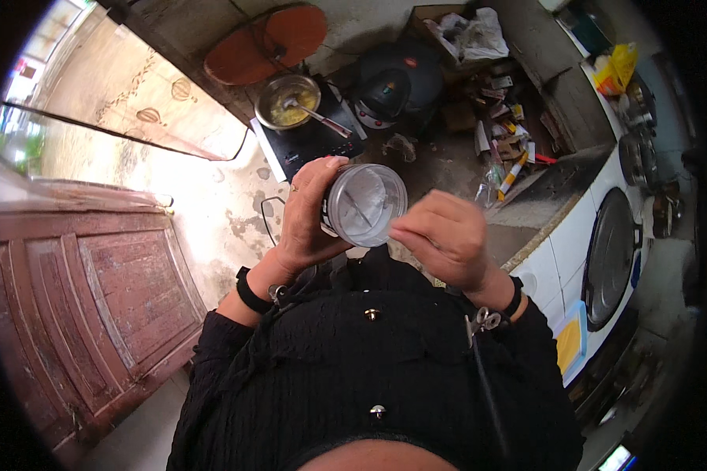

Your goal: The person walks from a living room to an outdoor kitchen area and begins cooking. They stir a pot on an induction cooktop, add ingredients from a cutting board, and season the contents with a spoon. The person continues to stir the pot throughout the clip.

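A clear plastic jar (398, 183) is tilted so that its open mouth faces me, with my left hand (309, 215) wrapped around its side. White material (378, 197) shows inside, with a thin dark strip (359, 210) lying across it. At the jar's lower right rim is my right hand (445, 238), slightly blurred, its fingertips pinched together. Whether something small sits between those fingertips is hidden. Beyond the jar, a metal pan (261, 106) holds yellow food, and a spoon (324, 122) rests in it on a black induction cooktop (312, 144).
A black rice cooker (397, 76) stands right of the cooktop. Packets and litter (506, 129) lie on the floor beyond. A white tiled counter (557, 259) with a dark round lid (610, 259) runs along my right. A worn wooden door (126, 288) is at left.
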{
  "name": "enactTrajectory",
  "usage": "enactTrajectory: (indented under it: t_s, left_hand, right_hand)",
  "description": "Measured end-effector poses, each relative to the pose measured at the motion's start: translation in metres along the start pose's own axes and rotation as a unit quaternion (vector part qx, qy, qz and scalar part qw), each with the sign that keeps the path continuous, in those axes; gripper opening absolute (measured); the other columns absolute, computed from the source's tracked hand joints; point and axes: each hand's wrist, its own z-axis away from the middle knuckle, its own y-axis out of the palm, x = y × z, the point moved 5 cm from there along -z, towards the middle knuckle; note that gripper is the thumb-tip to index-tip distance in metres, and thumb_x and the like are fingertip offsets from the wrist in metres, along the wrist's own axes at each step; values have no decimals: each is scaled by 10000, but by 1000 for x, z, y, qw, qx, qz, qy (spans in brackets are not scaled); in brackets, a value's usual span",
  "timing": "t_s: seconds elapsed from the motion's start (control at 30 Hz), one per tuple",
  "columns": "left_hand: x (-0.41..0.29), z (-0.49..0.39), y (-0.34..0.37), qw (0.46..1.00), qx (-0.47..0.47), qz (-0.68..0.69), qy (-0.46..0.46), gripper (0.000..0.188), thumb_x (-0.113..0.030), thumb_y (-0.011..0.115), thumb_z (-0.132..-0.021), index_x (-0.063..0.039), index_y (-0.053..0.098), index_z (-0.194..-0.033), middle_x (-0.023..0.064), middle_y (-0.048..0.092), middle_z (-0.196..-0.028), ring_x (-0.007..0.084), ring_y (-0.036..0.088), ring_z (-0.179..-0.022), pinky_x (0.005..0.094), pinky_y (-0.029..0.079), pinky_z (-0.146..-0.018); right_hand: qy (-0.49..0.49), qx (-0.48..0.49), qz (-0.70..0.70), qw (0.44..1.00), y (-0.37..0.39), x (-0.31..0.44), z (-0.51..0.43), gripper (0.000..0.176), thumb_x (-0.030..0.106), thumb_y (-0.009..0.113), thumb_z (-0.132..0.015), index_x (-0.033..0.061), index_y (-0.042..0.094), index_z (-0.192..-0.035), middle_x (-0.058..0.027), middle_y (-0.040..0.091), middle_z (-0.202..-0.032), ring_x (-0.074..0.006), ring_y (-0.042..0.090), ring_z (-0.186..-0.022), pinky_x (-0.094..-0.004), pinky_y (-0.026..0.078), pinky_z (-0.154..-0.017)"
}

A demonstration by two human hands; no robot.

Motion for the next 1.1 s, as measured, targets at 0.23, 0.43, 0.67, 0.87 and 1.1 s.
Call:
enactTrajectory:
  t_s: [0.23, 0.43, 0.67, 0.87, 1.1]
  left_hand:
    - [12, 3, -54, 993, -15, -111, 38, 795, -136, 795, -538, -15, 420, -1228, 176, 514, -1150, 336, 515, -1035, 427, 394, -906]
    - [47, 27, -109, 996, -38, -83, -5, 843, -100, 793, -498, -17, 409, -1244, 179, 511, -1158, 345, 510, -1056, 404, 401, -907]
    - [81, 55, -160, 992, -74, -3, -101, 910, -81, 796, -469, -29, 380, -1276, 152, 514, -1177, 323, 504, -1085, 377, 396, -935]
    - [88, 65, -183, 987, -116, -34, -108, 897, -84, 804, -486, -36, 381, -1275, 154, 516, -1172, 311, 510, -1078, 368, 411, -915]
    - [92, 68, -191, 984, -114, -89, -103, 901, -106, 819, -487, -44, 383, -1273, 162, 520, -1157, 331, 512, -1064, 380, 416, -905]
  right_hand:
    - [20, 132, 140, 981, 77, 5, -56, 95, 99, 684, -656, 58, 602, -682, -66, 535, -695, -244, 532, -620, -333, 429, -544]
    - [-6, 154, 189, 970, 125, 14, -102, 44, 63, 631, -709, 54, 588, -708, -77, 552, -713, -254, 563, -645, -343, 448, -561]
    - [19, 108, 98, 989, 159, 19, -143, 64, 28, 629, -743, 21, 604, -801, -109, 587, -701, -268, 581, -594, -311, 450, -528]
    - [-6, 109, 30, 994, 184, 21, -159, 90, 27, 632, -735, 23, 580, -808, -114, 575, -702, -273, 582, -610, -323, 451, -532]
    - [-9, 155, 0, 988, 212, 4, -172, 56, 27, 615, -726, 11, 589, -773, -121, 591, -692, -262, 593, -605, -309, 461, -537]
